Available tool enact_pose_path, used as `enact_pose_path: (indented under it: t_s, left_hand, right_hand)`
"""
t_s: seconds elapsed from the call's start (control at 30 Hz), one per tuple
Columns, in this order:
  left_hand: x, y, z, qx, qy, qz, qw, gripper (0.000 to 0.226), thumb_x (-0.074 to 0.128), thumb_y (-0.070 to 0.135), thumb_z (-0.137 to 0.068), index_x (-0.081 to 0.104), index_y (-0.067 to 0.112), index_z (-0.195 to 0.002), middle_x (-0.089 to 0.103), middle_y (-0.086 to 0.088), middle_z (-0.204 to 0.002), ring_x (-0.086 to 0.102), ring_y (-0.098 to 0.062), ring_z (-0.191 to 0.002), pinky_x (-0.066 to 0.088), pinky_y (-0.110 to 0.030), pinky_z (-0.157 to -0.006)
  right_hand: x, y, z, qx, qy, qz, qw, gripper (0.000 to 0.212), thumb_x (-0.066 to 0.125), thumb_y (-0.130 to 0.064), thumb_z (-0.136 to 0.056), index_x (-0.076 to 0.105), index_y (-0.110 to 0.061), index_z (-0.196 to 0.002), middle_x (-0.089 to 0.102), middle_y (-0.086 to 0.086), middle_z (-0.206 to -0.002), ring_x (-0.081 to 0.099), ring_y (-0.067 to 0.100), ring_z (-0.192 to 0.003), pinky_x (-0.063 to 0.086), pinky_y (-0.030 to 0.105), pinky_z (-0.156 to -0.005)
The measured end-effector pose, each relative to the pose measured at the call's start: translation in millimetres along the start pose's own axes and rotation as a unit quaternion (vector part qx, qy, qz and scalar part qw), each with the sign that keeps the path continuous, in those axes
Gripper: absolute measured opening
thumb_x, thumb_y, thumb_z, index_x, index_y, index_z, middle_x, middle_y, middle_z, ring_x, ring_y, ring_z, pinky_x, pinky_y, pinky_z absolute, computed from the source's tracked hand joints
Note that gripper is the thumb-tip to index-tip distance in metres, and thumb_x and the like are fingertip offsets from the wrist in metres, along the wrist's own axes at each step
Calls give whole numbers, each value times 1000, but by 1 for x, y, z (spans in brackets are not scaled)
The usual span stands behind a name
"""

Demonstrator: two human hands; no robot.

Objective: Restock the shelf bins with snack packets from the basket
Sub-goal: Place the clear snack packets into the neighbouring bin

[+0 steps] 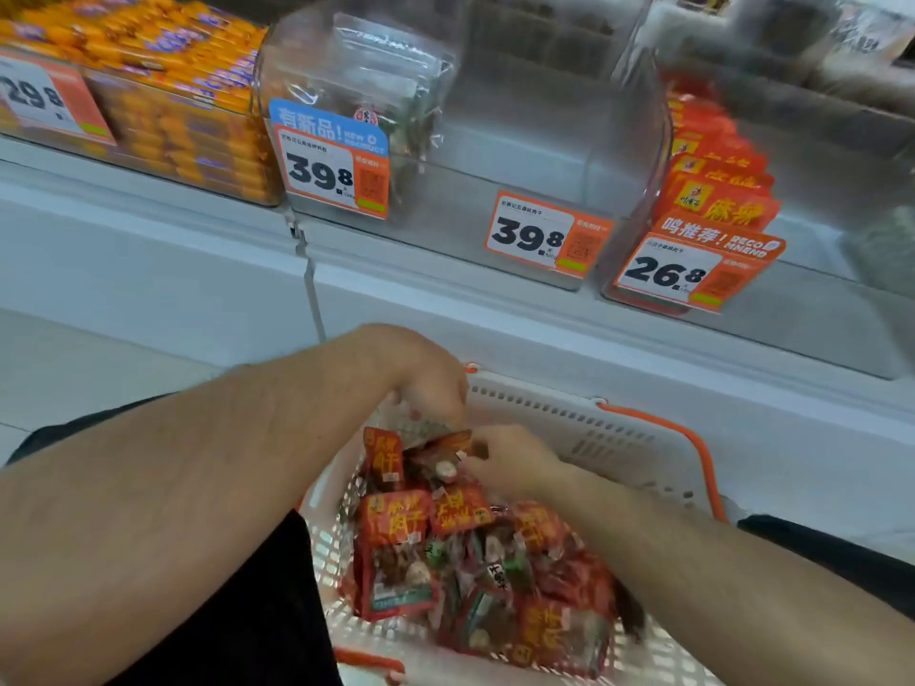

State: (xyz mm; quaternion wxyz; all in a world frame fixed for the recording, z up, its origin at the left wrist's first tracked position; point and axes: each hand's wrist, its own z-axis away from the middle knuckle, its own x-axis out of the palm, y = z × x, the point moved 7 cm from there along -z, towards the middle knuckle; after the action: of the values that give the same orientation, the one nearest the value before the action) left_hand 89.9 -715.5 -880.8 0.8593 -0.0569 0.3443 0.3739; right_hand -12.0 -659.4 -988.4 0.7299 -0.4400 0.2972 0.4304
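Note:
A white perforated basket (584,423) with orange handles sits low in front of me, filled with several red snack packets (460,552). Both hands reach into its far end. My left hand (426,383) hangs over the packets with fingers curled down onto the top of a packet (435,455). My right hand (510,460) pinches that same packet from the right. Above, a clear shelf bin (520,141) with a 39.8 tag holds almost nothing. The clear bin to its left (356,91) holds a few transparent packets.
A bin of orange bars (163,91) stands at the left. Red packets fill a bin (713,190) at the right, tagged 26.8. A white shelf ledge (445,299) runs between the bins and the basket. Dark trouser legs flank the basket.

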Motion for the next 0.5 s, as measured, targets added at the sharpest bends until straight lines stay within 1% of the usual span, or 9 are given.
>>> enact_pose_path:
  t_s: [0.03, 0.1, 0.17, 0.23, 0.3, 0.33, 0.4, 0.43, 0.5]
  left_hand:
    - [-1, 0, 1, -2, -1, 6, 1000, 47, 50, 45, -91, 58, 21, -131, 57, -1, -133, 56, -23, -119, 48, -47, -100]
    - [-3, 1, -1, 2, 5, 18, 1000, 48, 49, 45, -93, 54, 22, -135, 53, 1, -138, 53, -23, -124, 46, -47, -102]
    - [-4, 3, -1, 5, 7, 23, 1000, 49, 49, 44, -94, 53, 22, -137, 50, 1, -141, 51, -23, -126, 45, -47, -104]
    - [-3, 8, -3, 12, 8, 24, 1000, 50, 50, 44, -94, 51, 21, -138, 49, 0, -142, 49, -24, -127, 44, -47, -104]
    - [-2, 12, -5, 21, 2, 26, 999, 52, 50, 44, -95, 48, 21, -142, 45, 1, -147, 46, -24, -131, 43, -47, -106]
    - [-2, 13, -5, 24, -1, 28, 999, 53, 49, 44, -95, 46, 21, -143, 43, 1, -148, 45, -24, -133, 42, -47, -107]
    - [-2, 13, -5, 25, -2, 29, 999, 53, 50, 44, -95, 46, 21, -143, 43, 1, -149, 43, -24, -133, 41, -48, -107]
    - [-2, 12, -5, 23, -2, 30, 999, 53, 50, 45, -95, 46, 21, -143, 43, 1, -149, 43, -24, -133, 41, -47, -107]
    - [-2, 11, -4, 20, 2, 29, 999, 53, 51, 44, -95, 47, 22, -143, 43, 2, -148, 43, -24, -133, 41, -47, -107]
  right_hand:
    - [17, 9, 2, 42, -54, 11, 998, 24, 56, -32, -83, 52, -11, -72, 56, 5, -70, 55, 25, -66, 44, 36, -54]
    - [41, 29, 11, 134, -116, 2, 984, 19, 59, -31, -76, 50, -15, -71, 50, 2, -69, 49, 21, -61, 37, 31, -50]
    - [59, 43, 21, 185, -162, 28, 969, 22, 64, -32, -77, 53, -13, -73, 53, 2, -73, 52, 19, -62, 41, 29, -52]
    - [78, 52, 32, 172, -214, 87, 958, 23, 67, -30, -79, 61, -10, -89, 61, 6, -89, 61, 21, -77, 53, 29, -61]
    - [93, 57, 43, 137, -255, 137, 947, 33, 68, -29, -81, 62, -9, -106, 63, 10, -104, 63, 26, -94, 57, 34, -77]
    - [100, 61, 46, 120, -272, 154, 942, 31, 68, -29, -82, 62, -10, -105, 63, 10, -102, 63, 27, -93, 57, 35, -78]
    - [108, 66, 51, 95, -290, 187, 934, 22, 70, -29, -81, 59, -13, -90, 61, 7, -87, 61, 27, -80, 58, 36, -72]
    - [108, 68, 52, 79, -290, 206, 931, 20, 70, -29, -81, 58, -14, -85, 60, 6, -82, 59, 27, -75, 56, 35, -68]
    - [100, 64, 52, 39, -283, 238, 928, 14, 66, -25, -83, 59, -14, -83, 58, 6, -81, 55, 27, -75, 47, 33, -63]
